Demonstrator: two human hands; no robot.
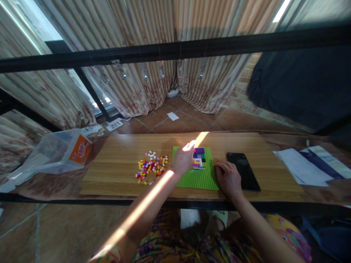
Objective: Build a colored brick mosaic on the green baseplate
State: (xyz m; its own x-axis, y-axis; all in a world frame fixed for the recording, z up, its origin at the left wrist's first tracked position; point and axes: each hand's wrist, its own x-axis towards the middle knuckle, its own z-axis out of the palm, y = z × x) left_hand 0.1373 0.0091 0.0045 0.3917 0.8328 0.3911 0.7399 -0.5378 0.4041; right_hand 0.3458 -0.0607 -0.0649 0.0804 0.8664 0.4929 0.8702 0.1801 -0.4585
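Note:
A green studded baseplate [189, 181] lies on the wooden board in front of me. Toward its far side sits a patch of small building bricks [199, 150], with purple, pink, white, dark and teal pieces in it. My left hand [183, 160] reaches over the plate's left part, its fingers drawn together beside the patch; whatever is between the fingertips is hidden. At the plate's right edge rests my right hand [229, 178], fingers curled under and seemingly touching the edge. The hand itself covers what lies inside it. Left of the plate, loose bricks [150, 167] lie in a scattered pile.
A dark tablet or phone [244, 171] lies right of my right hand. Papers [304, 168] are farther right. A clear plastic tub [59, 151] with an orange label lies on its side at the left. A black bar [164, 51] runs across beyond the wooden board [115, 160].

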